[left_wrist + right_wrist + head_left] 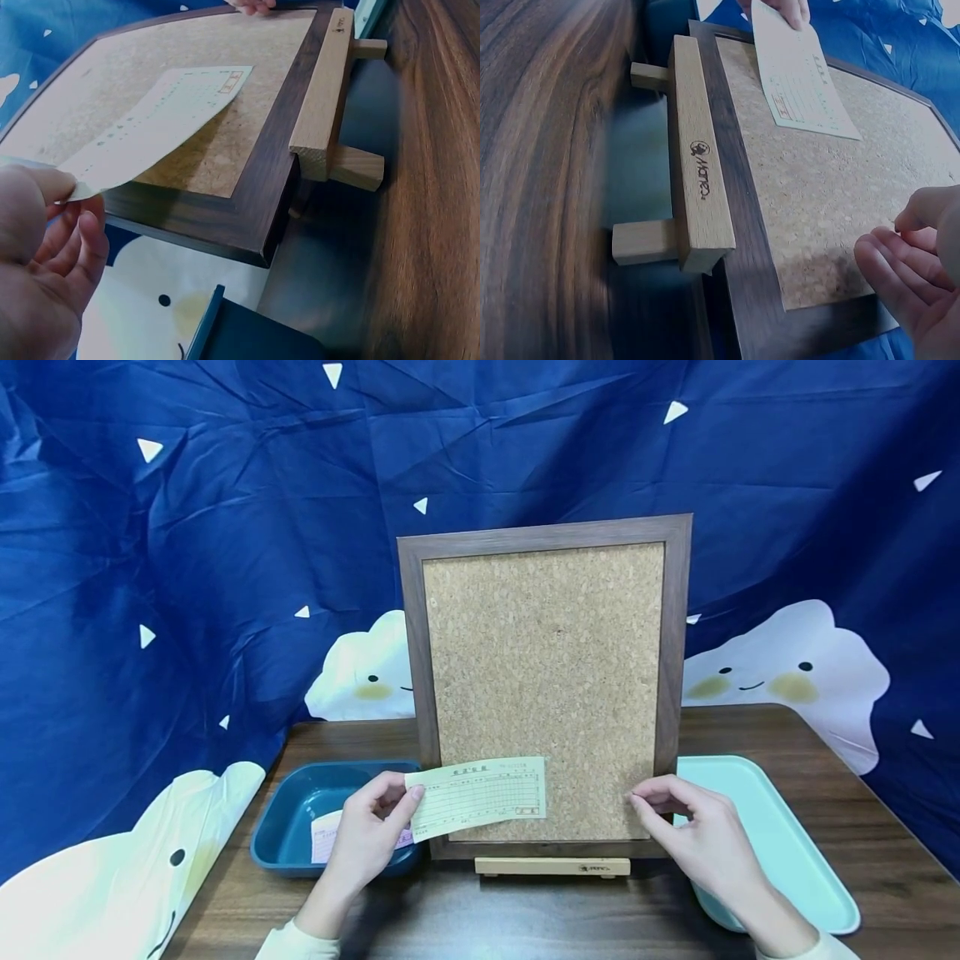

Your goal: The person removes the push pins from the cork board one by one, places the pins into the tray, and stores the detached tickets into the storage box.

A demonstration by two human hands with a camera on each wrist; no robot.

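My left hand (pixel 367 827) pinches a pale green printed form slip (pixel 480 797) by its left end, thumb in front. The slip reaches across the lower left of a framed cork board (pixel 555 677), overlapping its frame and cork. In the left wrist view the slip (pixel 161 127) bows slightly, its free end over the cork. At the board's lower right is my right hand (pixel 697 827), thumb and forefinger brought together close to the cork. In the right wrist view a tiny dark thin object (pixel 897 223) shows at those fingertips, too small to name.
The board stands upright in a light wooden stand (pixel 552 866) on a dark wood table (pixel 480 918). A blue tray (pixel 288 789) holding purple-printed slips (pixel 324 837) is left; a mint green tray (pixel 787 852) is right. Behind hangs a blue cloud-patterned cloth (pixel 225 527).
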